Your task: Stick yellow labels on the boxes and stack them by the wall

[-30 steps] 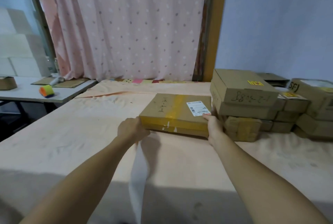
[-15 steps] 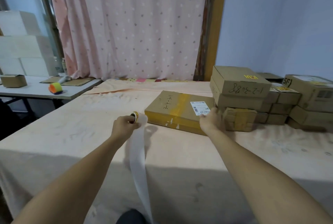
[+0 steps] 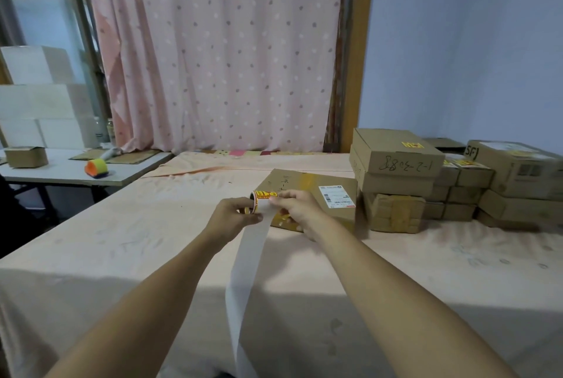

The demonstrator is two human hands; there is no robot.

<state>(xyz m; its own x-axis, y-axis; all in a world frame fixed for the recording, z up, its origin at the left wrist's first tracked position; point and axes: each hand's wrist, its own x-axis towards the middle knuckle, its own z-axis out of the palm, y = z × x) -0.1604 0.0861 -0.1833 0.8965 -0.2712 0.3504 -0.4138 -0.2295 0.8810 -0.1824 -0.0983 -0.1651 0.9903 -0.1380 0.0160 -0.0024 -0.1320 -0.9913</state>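
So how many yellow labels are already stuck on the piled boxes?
3 plainly show: on the top left box, on the small middle box, on the big right box. Others may be hidden.

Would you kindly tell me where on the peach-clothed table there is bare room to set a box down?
Bare cloth: left of the left hand, to the edge of the peach-clothed table, and front right, before the stacked brown cardboard boxes. Crowded: back right by the wall, with the flat taped cardboard box beside them.

head cam | faces forward-down | close over hands, table (image 3: 426,271)
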